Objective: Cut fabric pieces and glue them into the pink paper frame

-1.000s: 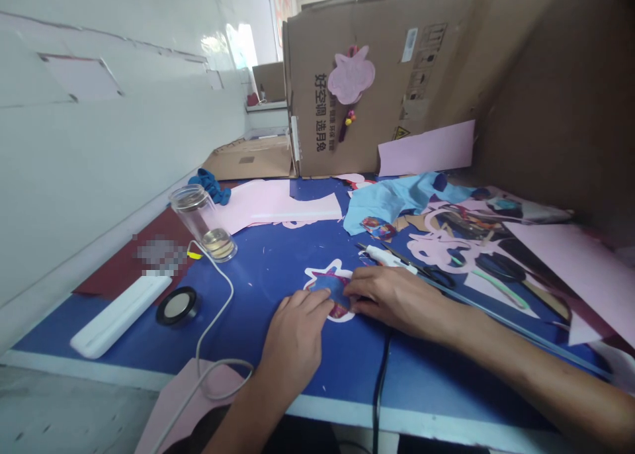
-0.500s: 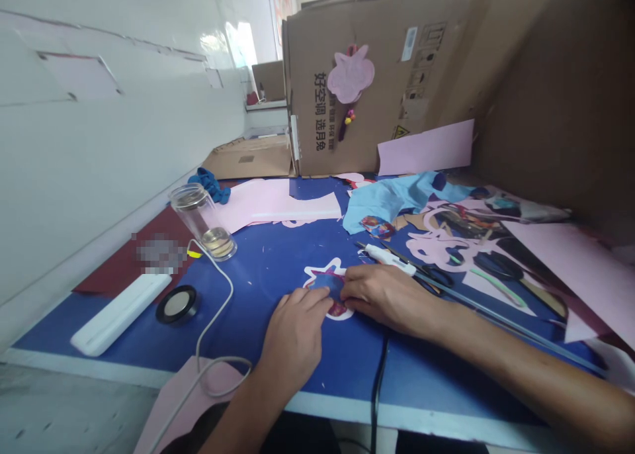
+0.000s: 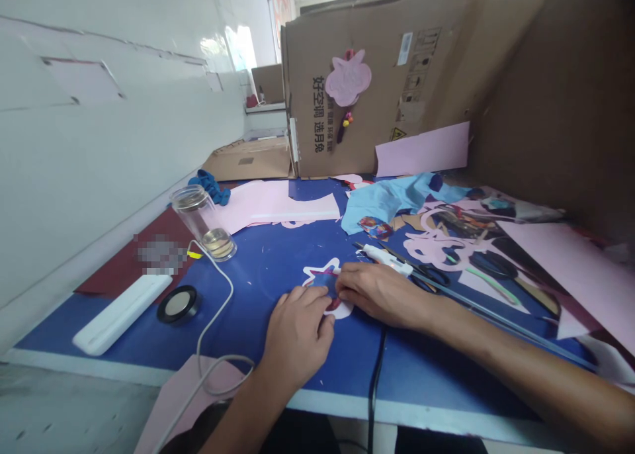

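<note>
A star-topped paper cutout [image 3: 325,269] with a white border and a blue, purple and dark red middle lies on the blue table. My left hand [image 3: 300,335] rests at its near left edge, fingers stretched out over it and thumb apart. From the right, my right hand [image 3: 380,292] has its fingers bent together in a pinch on the cutout's right side, hiding that part. Just beyond my right hand are a white glue gun [image 3: 387,259] and dark-handled scissors [image 3: 431,278].
At left stand a clear glass cup [image 3: 203,222], a white power strip [image 3: 122,315] and a black tape roll [image 3: 177,305]. A light blue cloth [image 3: 381,199] and pink paper scraps [image 3: 436,245] lie farther back. A cardboard box [image 3: 307,50] rises behind. A black cord [image 3: 378,374] crosses the front edge.
My right hand has shifted slightly left over the cutout, covering more of it. My left thumb has come out to the side of its fingers. The camera view has moved a little.
</note>
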`<control>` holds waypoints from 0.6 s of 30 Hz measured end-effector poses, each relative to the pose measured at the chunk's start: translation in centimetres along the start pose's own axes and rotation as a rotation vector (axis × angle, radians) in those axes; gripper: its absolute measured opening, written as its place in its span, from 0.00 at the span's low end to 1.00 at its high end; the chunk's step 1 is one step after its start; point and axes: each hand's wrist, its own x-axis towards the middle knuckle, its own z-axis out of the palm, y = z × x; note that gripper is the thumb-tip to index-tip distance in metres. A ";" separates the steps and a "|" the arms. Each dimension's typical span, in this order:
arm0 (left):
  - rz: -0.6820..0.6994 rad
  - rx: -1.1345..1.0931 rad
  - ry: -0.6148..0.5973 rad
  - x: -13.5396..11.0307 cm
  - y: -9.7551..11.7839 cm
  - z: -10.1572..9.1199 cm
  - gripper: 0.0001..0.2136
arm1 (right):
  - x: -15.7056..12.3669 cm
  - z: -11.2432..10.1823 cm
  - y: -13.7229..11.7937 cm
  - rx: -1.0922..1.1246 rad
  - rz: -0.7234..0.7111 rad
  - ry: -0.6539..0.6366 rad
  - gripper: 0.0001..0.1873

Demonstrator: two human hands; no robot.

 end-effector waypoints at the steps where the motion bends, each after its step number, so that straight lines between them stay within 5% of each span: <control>1: -0.007 0.004 0.003 0.1 0.1 0.1 0.12 | 0.1 0.0 0.1 0.007 0.004 -0.006 0.10; 13: -0.042 0.046 0.031 0.4 0.2 0.5 0.13 | -0.4 -0.9 0.1 0.161 0.012 -0.003 0.12; 18: -0.061 -0.002 0.043 0.3 0.2 0.5 0.13 | -2.7 -1.6 0.7 0.102 0.194 0.153 0.14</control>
